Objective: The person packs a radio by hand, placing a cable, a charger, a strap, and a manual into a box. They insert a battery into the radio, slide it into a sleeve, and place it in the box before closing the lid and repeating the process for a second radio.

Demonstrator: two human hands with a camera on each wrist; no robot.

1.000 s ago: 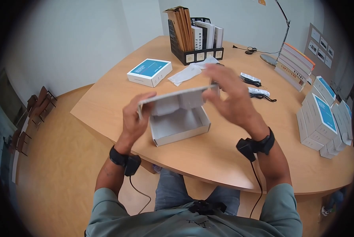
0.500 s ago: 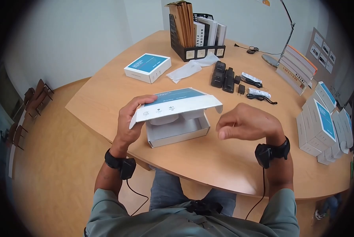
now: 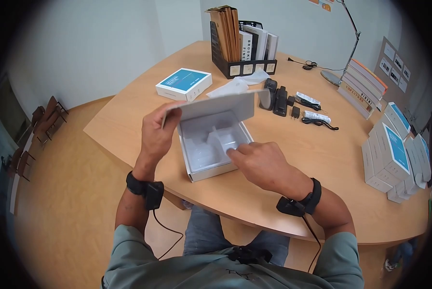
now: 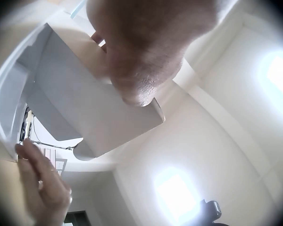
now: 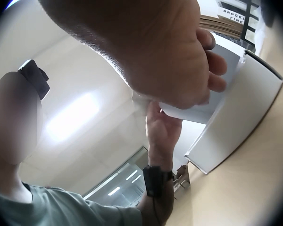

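A white box (image 3: 215, 172) stands open near the table's front edge, a translucent plastic tray (image 3: 204, 153) with compartments inside it. The left hand (image 3: 157, 132) grips the left edge of the raised lid (image 3: 216, 105), thumb on the inner face. Over the box's right front side, the right hand (image 3: 264, 166) has its fingers curled, and the fingertips pinch the tray near its right side. In the right wrist view, the right hand's fingers (image 5: 217, 70) reach over the box's wall (image 5: 240, 110); their tips are partly hidden.
Behind the box lie a closed blue-and-white box (image 3: 184, 83), plastic bags (image 3: 229, 87), black devices (image 3: 280, 101), small adapters and cables (image 3: 317, 120). A file rack (image 3: 245, 69) stands at the back. On the right are upright books (image 3: 361, 89), a lamp and stacked boxes (image 3: 387, 149).
The right hand has moved left from beside the box to the tray inside. The left hand has tilted the lid further up, exposing the interior.
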